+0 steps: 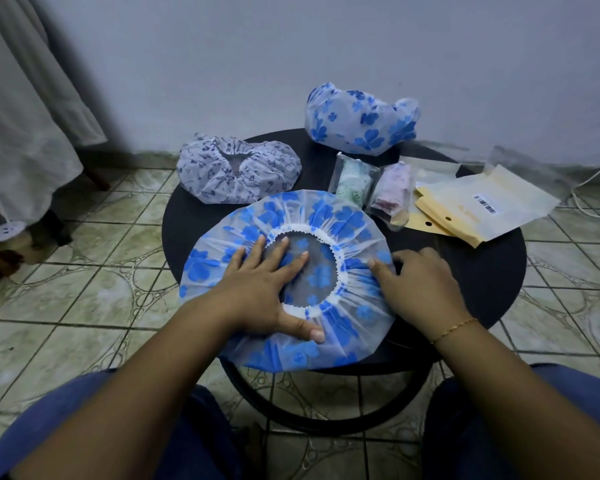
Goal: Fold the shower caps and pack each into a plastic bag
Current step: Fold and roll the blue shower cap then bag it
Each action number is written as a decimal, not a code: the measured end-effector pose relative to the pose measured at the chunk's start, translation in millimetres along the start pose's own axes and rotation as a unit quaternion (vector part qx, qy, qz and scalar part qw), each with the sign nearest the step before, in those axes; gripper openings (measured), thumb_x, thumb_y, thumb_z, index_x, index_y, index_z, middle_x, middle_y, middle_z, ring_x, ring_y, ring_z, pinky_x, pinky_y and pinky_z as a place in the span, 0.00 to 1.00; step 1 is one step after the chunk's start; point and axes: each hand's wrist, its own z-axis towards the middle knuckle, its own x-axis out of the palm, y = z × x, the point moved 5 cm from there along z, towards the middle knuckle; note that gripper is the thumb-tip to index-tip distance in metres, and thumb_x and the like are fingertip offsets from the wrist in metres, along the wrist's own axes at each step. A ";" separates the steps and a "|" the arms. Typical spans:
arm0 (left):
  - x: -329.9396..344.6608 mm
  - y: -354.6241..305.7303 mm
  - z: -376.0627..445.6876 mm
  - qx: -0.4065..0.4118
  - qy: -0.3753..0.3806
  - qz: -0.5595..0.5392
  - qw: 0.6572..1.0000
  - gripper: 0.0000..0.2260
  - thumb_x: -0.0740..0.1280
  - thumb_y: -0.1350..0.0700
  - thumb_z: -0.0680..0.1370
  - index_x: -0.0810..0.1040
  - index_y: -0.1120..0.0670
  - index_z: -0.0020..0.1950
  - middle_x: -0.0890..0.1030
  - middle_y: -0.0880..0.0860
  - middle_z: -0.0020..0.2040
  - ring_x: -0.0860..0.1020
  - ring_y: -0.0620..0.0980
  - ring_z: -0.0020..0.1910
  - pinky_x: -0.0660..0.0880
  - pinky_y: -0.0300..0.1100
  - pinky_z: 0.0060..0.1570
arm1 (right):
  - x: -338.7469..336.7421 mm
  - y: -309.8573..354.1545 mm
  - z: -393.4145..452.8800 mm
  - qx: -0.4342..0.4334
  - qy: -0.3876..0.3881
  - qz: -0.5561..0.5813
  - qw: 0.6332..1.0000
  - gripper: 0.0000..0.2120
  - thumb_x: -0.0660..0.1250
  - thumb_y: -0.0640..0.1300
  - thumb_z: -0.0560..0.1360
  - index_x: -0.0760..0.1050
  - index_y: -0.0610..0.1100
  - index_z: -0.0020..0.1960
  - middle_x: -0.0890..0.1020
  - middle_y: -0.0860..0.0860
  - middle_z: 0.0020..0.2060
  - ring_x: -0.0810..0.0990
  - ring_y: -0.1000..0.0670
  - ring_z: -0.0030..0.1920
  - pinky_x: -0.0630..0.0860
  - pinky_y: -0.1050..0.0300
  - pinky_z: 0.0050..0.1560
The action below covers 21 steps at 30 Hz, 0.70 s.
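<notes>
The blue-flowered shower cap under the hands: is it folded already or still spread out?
Spread out. The blue-flowered shower cap lies flat as a full circle on the round table, elastic opening up, left hand pressing it flat.

Round black table (492,271), tiled floor (94,306), pale wall (291,46)

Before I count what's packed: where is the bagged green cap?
In the head view, the bagged green cap lies right of centre on the table, beside the bagged pink cap.

Home: tiled floor (84,306), curtain (21,116).
</notes>
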 end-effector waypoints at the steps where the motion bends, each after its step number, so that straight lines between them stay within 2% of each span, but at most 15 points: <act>1: -0.1 -0.7 -0.1 -0.002 0.003 0.000 1.000 0.58 0.54 0.18 0.50 0.34 0.37 0.74 0.30 0.45 0.75 0.28 0.51 0.72 0.32 0.56 0.71 | 0.4 -0.6 0.2 -0.003 0.003 0.034 0.999 0.24 0.60 0.61 0.75 0.73 0.46 0.63 0.73 0.44 0.57 0.71 0.42 0.60 0.70 0.49 0.60; 4: 0.2 -0.5 0.1 -0.002 -0.004 -0.006 1.000 0.59 0.54 0.17 0.50 0.35 0.37 0.74 0.31 0.46 0.75 0.28 0.52 0.73 0.32 0.56 0.71 | 2.4 -1.3 -0.4 -0.015 0.019 0.181 0.983 0.21 0.67 0.56 0.73 0.72 0.48 0.62 0.76 0.48 0.55 0.75 0.47 0.57 0.73 0.49 0.58; 6: -0.9 -1.3 -0.7 0.000 -0.024 -0.020 1.000 0.58 0.53 0.18 0.50 0.36 0.37 0.74 0.32 0.46 0.75 0.29 0.51 0.73 0.33 0.56 0.72 | 0.3 -0.5 -3.4 -0.018 0.033 0.297 0.954 0.21 0.71 0.52 0.71 0.70 0.51 0.61 0.78 0.52 0.51 0.79 0.52 0.49 0.77 0.54 0.51; 8: -5.5 -3.8 -3.4 0.006 -0.051 -0.045 0.998 0.57 0.53 0.17 0.51 0.38 0.37 0.75 0.34 0.46 0.76 0.31 0.49 0.74 0.33 0.54 0.72 | -3.0 -0.4 -4.8 -0.027 0.037 0.342 0.938 0.25 0.73 0.46 0.70 0.67 0.51 0.64 0.78 0.52 0.45 0.79 0.55 0.44 0.76 0.59 0.46; 11: -14.9 -6.0 -12.7 0.032 -0.083 -0.068 0.994 0.52 0.46 0.17 0.52 0.44 0.34 0.74 0.39 0.43 0.77 0.34 0.46 0.74 0.33 0.52 0.71 | -4.2 -1.8 -4.3 -0.038 0.017 0.329 0.944 0.29 0.72 0.40 0.72 0.64 0.52 0.69 0.78 0.53 0.42 0.78 0.56 0.43 0.73 0.60 0.45; 13: -15.8 -4.6 -16.8 0.044 -0.072 -0.082 0.993 0.49 0.44 0.17 0.53 0.48 0.32 0.73 0.42 0.41 0.77 0.35 0.45 0.75 0.35 0.50 0.71 | -3.4 -2.0 -6.6 -0.055 -0.008 0.296 0.953 0.28 0.70 0.40 0.73 0.64 0.52 0.69 0.77 0.52 0.49 0.78 0.53 0.50 0.73 0.59 0.49; 15: -13.0 -3.3 -18.1 0.038 -0.052 -0.088 0.994 0.46 0.47 0.18 0.57 0.50 0.32 0.73 0.43 0.41 0.77 0.36 0.46 0.75 0.36 0.50 0.71 | -5.3 -1.1 -12.3 -0.097 -0.072 0.179 0.976 0.26 0.69 0.42 0.73 0.66 0.49 0.69 0.72 0.48 0.59 0.72 0.49 0.59 0.69 0.55 0.59; 17: -8.5 -4.4 -17.2 0.032 -0.039 -0.074 0.996 0.44 0.49 0.18 0.60 0.49 0.33 0.73 0.42 0.42 0.77 0.36 0.47 0.75 0.37 0.51 0.72 | -10.8 8.7 -24.6 -0.154 -0.150 0.068 0.974 0.22 0.67 0.46 0.74 0.69 0.47 0.67 0.70 0.47 0.61 0.68 0.46 0.62 0.64 0.51 0.60; 18: -6.7 -5.5 -16.7 0.030 -0.040 -0.063 0.997 0.44 0.48 0.18 0.60 0.49 0.33 0.74 0.42 0.43 0.77 0.36 0.48 0.75 0.37 0.51 0.72 | -10.9 16.3 -31.0 -0.182 -0.161 0.048 0.969 0.20 0.65 0.48 0.75 0.71 0.46 0.66 0.71 0.47 0.62 0.67 0.46 0.62 0.63 0.51 0.58; 19: -5.1 -6.5 -16.3 0.030 -0.046 -0.049 0.997 0.46 0.45 0.18 0.58 0.48 0.33 0.74 0.42 0.43 0.77 0.37 0.48 0.75 0.37 0.51 0.72 | -7.6 23.6 -37.1 -0.206 -0.139 0.038 0.968 0.22 0.62 0.54 0.75 0.71 0.46 0.66 0.72 0.47 0.64 0.67 0.45 0.64 0.63 0.51 0.58; 21: -3.6 -7.8 -16.1 0.028 -0.063 -0.023 0.997 0.49 0.39 0.17 0.54 0.46 0.33 0.74 0.42 0.44 0.78 0.37 0.49 0.76 0.37 0.50 0.72 | 10.9 34.1 -45.7 -0.232 -0.036 0.000 0.972 0.38 0.46 0.68 0.71 0.63 0.45 0.73 0.65 0.48 0.72 0.60 0.47 0.72 0.59 0.51 0.66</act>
